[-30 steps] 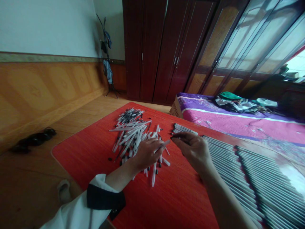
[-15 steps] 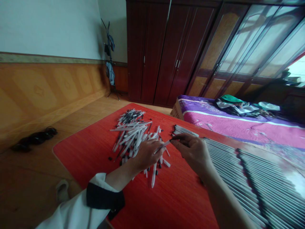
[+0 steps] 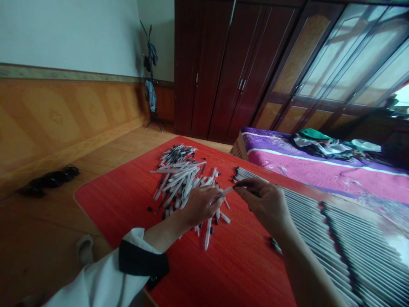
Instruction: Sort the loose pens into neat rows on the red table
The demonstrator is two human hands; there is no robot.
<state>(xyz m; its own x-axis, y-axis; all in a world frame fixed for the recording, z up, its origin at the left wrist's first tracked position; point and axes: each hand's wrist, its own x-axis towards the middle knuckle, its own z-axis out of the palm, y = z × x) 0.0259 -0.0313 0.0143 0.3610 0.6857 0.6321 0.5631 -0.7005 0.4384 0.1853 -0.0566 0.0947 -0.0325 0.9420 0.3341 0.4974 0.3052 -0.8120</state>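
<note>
Just right of the frame's centre, your left hand (image 3: pixel 202 203) curls its fingers around a pale tube (image 3: pixel 227 192); your right hand (image 3: pixel 264 197) pinches its dark tip, fingertips together.

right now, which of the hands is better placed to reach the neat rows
Probably the right hand: it is nearer the rows of pens, while the left hand is beside the loose pile.
</note>
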